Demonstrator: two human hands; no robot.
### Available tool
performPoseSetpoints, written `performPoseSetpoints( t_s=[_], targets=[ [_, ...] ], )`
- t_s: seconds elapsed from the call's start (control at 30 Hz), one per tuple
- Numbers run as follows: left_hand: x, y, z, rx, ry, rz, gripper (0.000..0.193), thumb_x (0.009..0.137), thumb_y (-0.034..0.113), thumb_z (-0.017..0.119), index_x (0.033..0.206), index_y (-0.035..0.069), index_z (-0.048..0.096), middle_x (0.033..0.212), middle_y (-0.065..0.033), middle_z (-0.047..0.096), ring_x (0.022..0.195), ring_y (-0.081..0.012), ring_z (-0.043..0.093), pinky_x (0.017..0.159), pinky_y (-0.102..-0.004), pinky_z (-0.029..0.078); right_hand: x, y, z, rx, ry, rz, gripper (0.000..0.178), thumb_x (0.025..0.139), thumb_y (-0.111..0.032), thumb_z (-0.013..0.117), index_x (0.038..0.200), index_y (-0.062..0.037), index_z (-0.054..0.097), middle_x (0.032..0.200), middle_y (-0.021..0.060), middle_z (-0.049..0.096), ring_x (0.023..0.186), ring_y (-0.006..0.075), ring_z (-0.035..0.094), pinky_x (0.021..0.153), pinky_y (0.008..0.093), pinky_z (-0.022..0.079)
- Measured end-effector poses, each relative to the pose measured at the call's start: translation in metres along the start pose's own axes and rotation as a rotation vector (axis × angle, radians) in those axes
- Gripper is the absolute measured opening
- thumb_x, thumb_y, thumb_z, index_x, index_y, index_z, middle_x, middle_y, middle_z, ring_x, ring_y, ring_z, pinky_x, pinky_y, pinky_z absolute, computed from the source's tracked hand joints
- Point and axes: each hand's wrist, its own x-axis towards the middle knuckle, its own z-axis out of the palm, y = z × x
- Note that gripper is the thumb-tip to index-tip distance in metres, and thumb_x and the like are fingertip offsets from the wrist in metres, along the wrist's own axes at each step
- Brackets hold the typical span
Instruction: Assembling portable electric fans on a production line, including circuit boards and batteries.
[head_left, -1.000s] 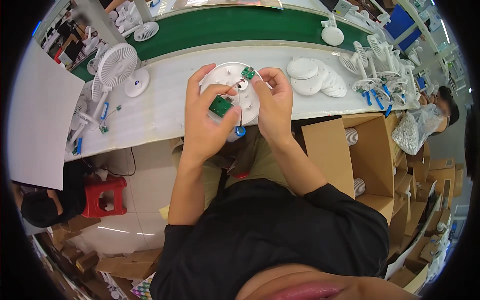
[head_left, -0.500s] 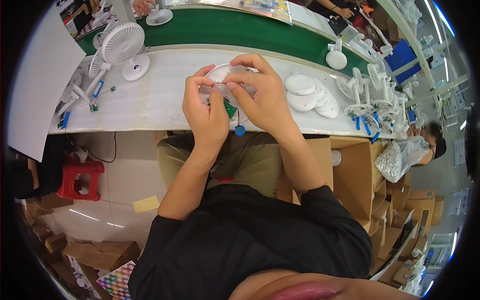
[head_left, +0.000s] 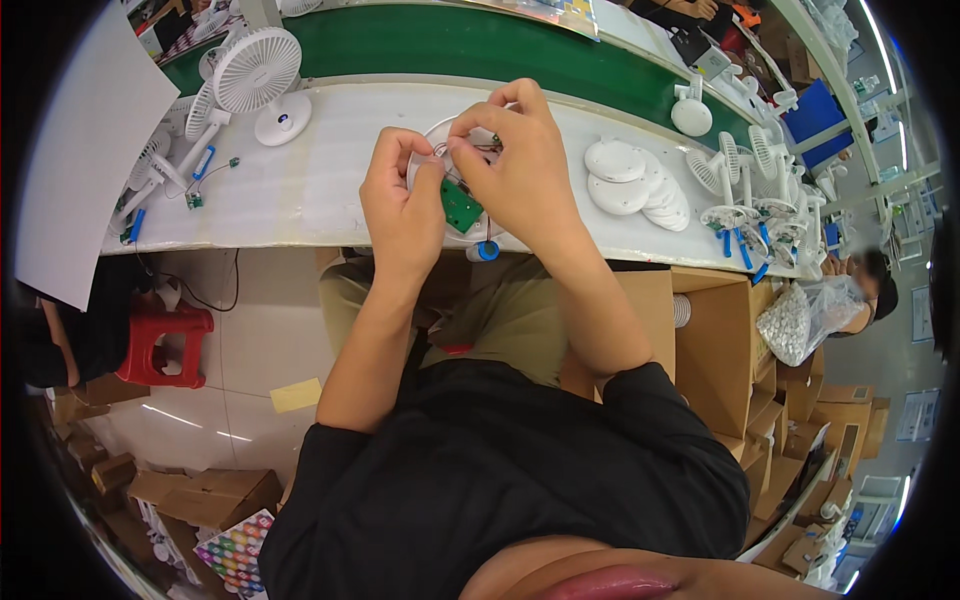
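white bench (head_left: 330,190) beside green belt (head_left: 450,45), fingers of left hand (head_left: 400,205) and right hand (head_left: 515,155) pinched on round fan base (head_left: 445,140)

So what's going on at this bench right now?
A person sits at a long white bench with both hands on a round white fan base. The left hand steadies it beside a small green circuit board, while the right hand pinches thin wires at the top. A finished white desk fan stands to the left, and a stack of white round covers lies to the right.
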Motion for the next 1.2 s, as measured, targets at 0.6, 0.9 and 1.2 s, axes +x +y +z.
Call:
performPoseSetpoints(
  t_s=[0.6,0.9,1.2],
  targets=[
    [-0.013,-0.012,-0.010,0.157,-0.085,0.193,0.014,0.090,0.003,0.048,0.097,0.002,0.061,0.081,-0.0042,0.057,0.072,-0.0123,0.045,0.067,-0.0240,0.039,-0.006,0.015,-0.007,0.105,0.007,-0.145,0.011,0.076,-0.007,0.069,0.087,-0.0066,0.071,0.096,0.0051,0.050,0.081,0.0168,0.051,0.071,0.0260,0.044],
    [-0.012,0.000,0.014,0.056,0.151,0.121,0.015,0.090,0.003,0.049,0.098,0.002,0.062,0.079,-0.0049,0.058,0.068,-0.0124,0.045,0.065,-0.0249,0.040,-0.109,0.029,-0.033,0.353,-0.072,0.367,0.032,0.084,-0.016,0.068,0.111,-0.0047,0.055,0.084,0.0046,0.057,0.070,0.0130,0.051,0.064,0.0244,0.042],
    [-0.007,0.011,0.033,0.219,-0.038,0.178,0.017,0.086,0.003,0.051,0.099,0.003,0.062,0.076,-0.0047,0.060,0.060,-0.0134,0.044,0.056,-0.0270,0.039,-0.106,0.029,-0.017,1.282,0.281,0.742,0.027,0.096,-0.005,0.055,0.122,-0.0036,0.053,0.093,0.0073,0.060,0.071,0.0116,0.056,0.070,0.0200,0.045]
  ],
)
